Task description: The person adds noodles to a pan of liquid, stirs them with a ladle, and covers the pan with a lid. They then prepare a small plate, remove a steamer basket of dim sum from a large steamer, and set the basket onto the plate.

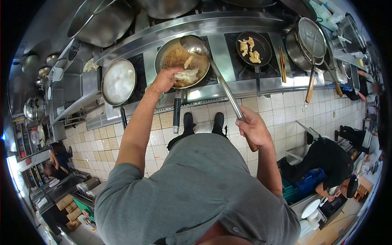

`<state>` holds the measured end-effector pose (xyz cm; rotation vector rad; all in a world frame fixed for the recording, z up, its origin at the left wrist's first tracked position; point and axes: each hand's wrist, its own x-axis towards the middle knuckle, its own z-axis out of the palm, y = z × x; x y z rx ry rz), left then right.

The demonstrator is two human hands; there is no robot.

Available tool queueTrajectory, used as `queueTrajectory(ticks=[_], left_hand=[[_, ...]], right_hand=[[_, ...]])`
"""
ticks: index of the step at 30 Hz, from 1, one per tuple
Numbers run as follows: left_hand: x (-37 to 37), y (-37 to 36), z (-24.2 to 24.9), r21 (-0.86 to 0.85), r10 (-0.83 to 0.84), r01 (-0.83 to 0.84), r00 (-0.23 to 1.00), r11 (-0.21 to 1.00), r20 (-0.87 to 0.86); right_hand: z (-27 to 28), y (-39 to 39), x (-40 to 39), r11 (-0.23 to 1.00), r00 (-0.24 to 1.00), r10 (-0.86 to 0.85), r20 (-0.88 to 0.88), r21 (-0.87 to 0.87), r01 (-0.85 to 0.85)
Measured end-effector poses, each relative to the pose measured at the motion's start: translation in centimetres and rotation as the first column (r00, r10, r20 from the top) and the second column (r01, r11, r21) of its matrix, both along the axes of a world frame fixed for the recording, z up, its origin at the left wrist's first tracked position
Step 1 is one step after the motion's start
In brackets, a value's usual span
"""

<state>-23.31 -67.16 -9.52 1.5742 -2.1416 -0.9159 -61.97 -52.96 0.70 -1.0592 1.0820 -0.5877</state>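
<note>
My left hand (pixel 164 80) is over the near side of a frying pan (pixel 157 61) of bubbling brownish liquid. Its fingers are closed at the edge of a pale, floury-looking piece (pixel 187 76), low over the liquid. A yellowish piece (pixel 188 62) lies in the pan just beyond. My right hand (pixel 252 127) grips the lower handle of a long ladle (pixel 195 45), whose metal bowl hangs over the pan's far right side. The pan's black handle (pixel 177 112) points toward me, with no hand on it.
A pan of whitish, foamy contents (pixel 119 81) sits left. To the right are a small black frying pan (pixel 265 43) with yellowish pieces, wooden chopsticks (pixel 282 64), and strainers (pixel 312 37) over a pot. People work behind me, one in black (pixel 322 157) at right.
</note>
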Motion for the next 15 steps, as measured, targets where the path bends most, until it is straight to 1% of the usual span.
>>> queueTrajectory(ticks=[2, 6, 8, 10, 12, 15], left_hand=[[0.4, -0.1, -0.7, -0.14, -0.032, 0.045, 0.995, 0.989, 0.094], [0.2, 0.0, 0.2, -0.096, 0.023, -0.011, 0.992, 0.995, 0.127], [0.6, -0.4, -0.6, -0.049, 0.031, -0.028, 0.998, 0.998, 0.062], [0.8, -0.6, -1.4, -0.062, 0.033, -0.029, 0.998, 0.998, 0.056], [1.0, -0.8, -1.7, -0.074, 0.034, -0.031, 0.998, 0.997, 0.051], [0.9, -1.1, -1.6, -0.084, 0.01, -0.002, 0.996, 0.997, 0.092]], right_hand=[[0.1, 0.0, 0.1, 1.0, 1.0, 0.002, -0.007, 0.005, -0.002], [0.0, 0.0, 0.0, 1.0, 1.0, 0.009, -0.014, 0.012, -0.009], [-0.1, 0.0, 0.0, 1.0, 1.0, 0.02, -0.018, 0.003, -0.02], [-0.1, 0.0, 0.2, 0.999, 1.0, 0.014, 0.015, 0.031, -0.014], [-0.1, 0.0, 0.2, 0.999, 1.0, 0.018, 0.011, 0.036, -0.018], [-0.1, 0.1, 0.3, 0.999, 1.0, 0.025, -0.006, 0.035, -0.025]])
